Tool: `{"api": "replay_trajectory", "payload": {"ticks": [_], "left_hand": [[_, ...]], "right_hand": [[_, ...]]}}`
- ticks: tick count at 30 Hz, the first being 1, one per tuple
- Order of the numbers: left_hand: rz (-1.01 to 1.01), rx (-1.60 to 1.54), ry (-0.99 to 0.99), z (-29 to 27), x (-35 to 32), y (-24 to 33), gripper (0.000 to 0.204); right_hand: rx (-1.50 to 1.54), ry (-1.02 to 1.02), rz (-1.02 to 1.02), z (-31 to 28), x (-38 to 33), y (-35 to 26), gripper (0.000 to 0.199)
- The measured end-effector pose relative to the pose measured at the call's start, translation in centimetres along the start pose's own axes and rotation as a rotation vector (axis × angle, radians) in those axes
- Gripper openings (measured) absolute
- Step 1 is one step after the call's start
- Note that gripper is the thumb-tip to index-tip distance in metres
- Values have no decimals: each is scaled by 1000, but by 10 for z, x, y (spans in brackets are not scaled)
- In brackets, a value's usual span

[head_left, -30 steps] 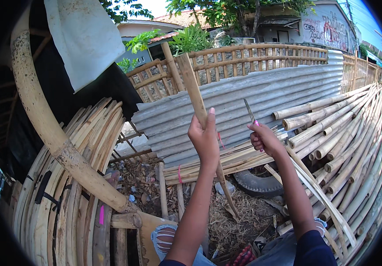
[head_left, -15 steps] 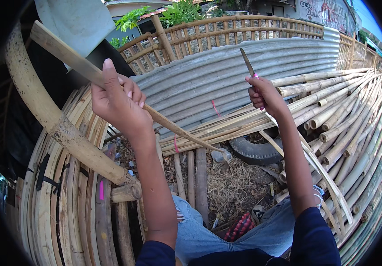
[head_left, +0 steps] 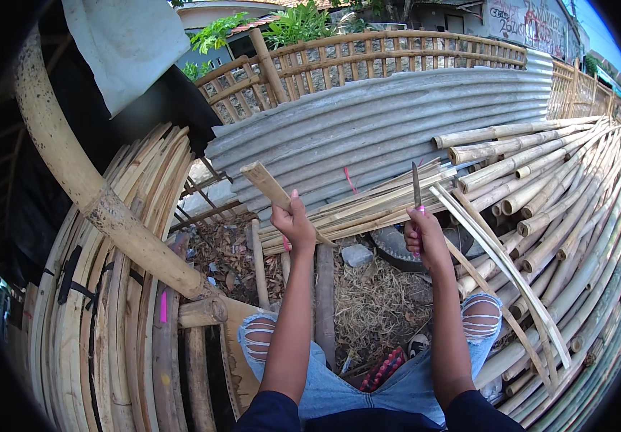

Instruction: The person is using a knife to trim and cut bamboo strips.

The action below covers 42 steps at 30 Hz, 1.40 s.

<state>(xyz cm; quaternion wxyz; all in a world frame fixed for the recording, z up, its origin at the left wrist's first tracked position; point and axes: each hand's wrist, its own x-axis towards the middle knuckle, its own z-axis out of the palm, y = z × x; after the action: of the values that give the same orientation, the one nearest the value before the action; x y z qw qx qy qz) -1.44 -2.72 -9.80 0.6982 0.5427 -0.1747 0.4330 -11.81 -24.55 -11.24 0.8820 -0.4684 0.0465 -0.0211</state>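
My left hand point(head_left: 297, 229) is closed around a bamboo strip point(head_left: 266, 184), whose broad end points up and to the left. Its thinner end comes out below the hand toward the ground. To the right, my right hand point(head_left: 429, 241) grips a knife point(head_left: 417, 189) by its pink handle, the narrow blade pointing upward. Blade and strip are apart. Just beyond both hands lies a bundle of thin bamboo strips point(head_left: 368, 210), tied with pink string. Several pale split strips point(head_left: 501, 259) lean beside my right forearm.
Bamboo poles point(head_left: 541, 209) are piled along the right. Split bamboo slats point(head_left: 109, 302) are stacked at the left, with a thick bamboo post point(head_left: 119, 223) slanting across them. A corrugated metal sheet point(head_left: 397, 115) stands ahead. A dark tire point(head_left: 397, 248) lies on the straw-covered ground.
My left hand has come down and to the right with the bamboo strip, drawing it nearer the middle. My right hand has lowered, the knife now pointing more straight up.
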Motion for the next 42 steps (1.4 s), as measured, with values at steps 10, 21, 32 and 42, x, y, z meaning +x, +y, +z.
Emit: {"api": "replay_trajectory", "payload": {"ticks": [10,21,32,42], "left_hand": [[140,-147,-252,5,37,80,28],[344,-23,-404,-13,59,107,24],[530,-90,-252,-17,43,110,36],[511,-78,-261,-16,40,111,41]], "right_hand": [[7,-164,173,70,-26,64,31],[-552,-40,-125,137,-76,45,38],[-1088,-51,-333,180,-93,22,32],[-1098,-59,-318,172,-85,29,32]]}}
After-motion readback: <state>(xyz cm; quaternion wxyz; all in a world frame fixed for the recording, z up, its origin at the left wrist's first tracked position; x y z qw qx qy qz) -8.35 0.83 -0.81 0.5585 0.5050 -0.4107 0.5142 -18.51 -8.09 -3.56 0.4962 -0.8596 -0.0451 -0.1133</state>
